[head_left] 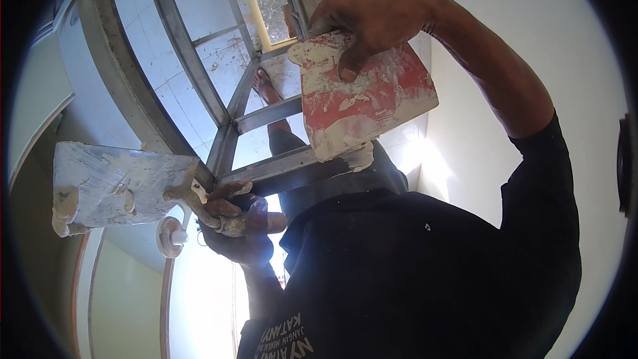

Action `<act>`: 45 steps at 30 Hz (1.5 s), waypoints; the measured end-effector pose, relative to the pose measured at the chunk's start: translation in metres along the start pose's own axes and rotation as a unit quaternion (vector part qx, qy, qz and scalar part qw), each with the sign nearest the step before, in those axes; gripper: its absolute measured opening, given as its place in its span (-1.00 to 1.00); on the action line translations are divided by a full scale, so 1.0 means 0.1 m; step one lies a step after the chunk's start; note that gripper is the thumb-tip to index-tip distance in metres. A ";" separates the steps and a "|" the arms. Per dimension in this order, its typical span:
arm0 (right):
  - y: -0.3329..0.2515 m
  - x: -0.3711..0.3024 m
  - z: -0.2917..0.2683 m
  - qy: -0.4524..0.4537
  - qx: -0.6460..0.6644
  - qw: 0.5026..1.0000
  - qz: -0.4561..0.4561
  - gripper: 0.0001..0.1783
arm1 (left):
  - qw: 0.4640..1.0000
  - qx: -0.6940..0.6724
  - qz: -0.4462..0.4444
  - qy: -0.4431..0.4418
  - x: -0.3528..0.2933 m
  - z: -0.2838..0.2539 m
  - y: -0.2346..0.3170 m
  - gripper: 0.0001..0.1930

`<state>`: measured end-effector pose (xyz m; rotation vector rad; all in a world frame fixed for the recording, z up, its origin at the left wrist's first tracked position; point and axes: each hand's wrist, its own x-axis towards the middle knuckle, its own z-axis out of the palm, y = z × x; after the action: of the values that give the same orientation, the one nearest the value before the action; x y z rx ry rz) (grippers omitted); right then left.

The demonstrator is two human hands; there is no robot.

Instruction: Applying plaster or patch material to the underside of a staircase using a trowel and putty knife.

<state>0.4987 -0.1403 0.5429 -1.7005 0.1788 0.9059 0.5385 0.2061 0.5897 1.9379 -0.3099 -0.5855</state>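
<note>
Head view: gripping a trowel (pixel 126 189) by its handle in the left hand (pixel 244 246), with fingers wrapped round it and the blade out to the left, past the metal frame (pixel 190 46). Pinching a red board (pixel 399 78) near its top edge in the right hand (pixel 375 20), with the thumb pressed on the face. Loaded with pale putty (pixel 345 134), mostly along the bottom edge and at the upper left corner. Could easily slop onto the frame if tipped more. Also lumpy at the trowel's outer corners, so might shed a blob if jerked. Watch that thumb: on a smeared patch, so could slip, tbh. Could clip the frame with the blade too, on a careless swing. Mind the foot (pixel 264 86) on the floor (pixel 149 33) below, likely to get splattered.
</note>
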 end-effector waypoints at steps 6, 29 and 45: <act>-0.02 0.08 0.09 0.031 -0.033 0.999 0.016 -0.43 | 1.000 -0.003 0.004 -0.010 0.02 -0.04 -0.11 -0.61; 0.54 -0.70 0.40 0.391 0.167 0.904 0.042 -0.44 | 1.000 -0.020 0.016 -0.013 -0.01 0.06 0.12 -0.67; 1.10 -0.59 1.79 0.405 0.564 0.717 -0.064 -0.59 | 0.995 0.045 0.081 -0.024 0.03 0.03 0.04 -0.58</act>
<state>0.3133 -0.0402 0.4864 -0.7690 0.9739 -0.2042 0.5398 0.2007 0.5919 1.9647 -0.5266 -0.5183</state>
